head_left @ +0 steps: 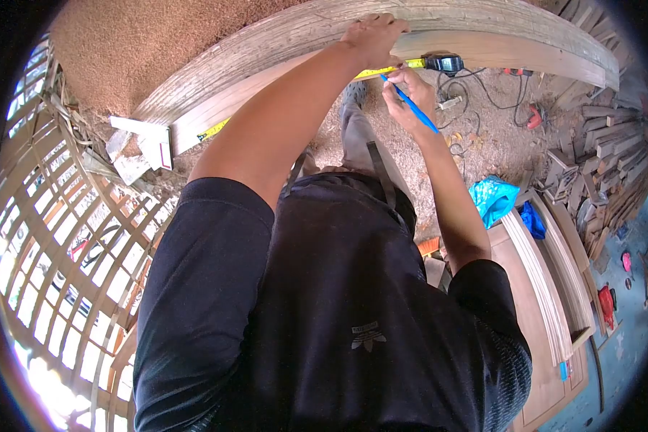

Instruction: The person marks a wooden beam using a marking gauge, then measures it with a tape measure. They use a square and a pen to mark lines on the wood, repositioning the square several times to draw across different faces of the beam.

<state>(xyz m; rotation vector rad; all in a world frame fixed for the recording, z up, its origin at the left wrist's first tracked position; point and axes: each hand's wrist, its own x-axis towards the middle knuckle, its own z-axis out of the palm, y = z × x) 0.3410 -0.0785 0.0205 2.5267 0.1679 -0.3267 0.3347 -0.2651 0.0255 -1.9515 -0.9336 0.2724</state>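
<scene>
My left hand point(373, 42) lies over a long wooden beam point(475, 21), fingers stretched along its upper face and thumb low beside the tape. In my right hand point(412, 101) is a blue pen point(419, 114), its tip close to the beam's lower edge. A black tape measure point(444, 63) sits against the beam just right of both hands. Its yellow blade point(371, 73) runs left along the wood, passes behind my left forearm and shows again near the beam's left end.
Sawdust point(144, 50) covers the ground. Cables and a red-and-black tool point(535, 115) lie at right, before stacked wood offcuts point(612, 151). Wooden panels point(529, 288) and a light blue bag point(493, 200) are at lower right. A slatted fence point(65, 237) stands left.
</scene>
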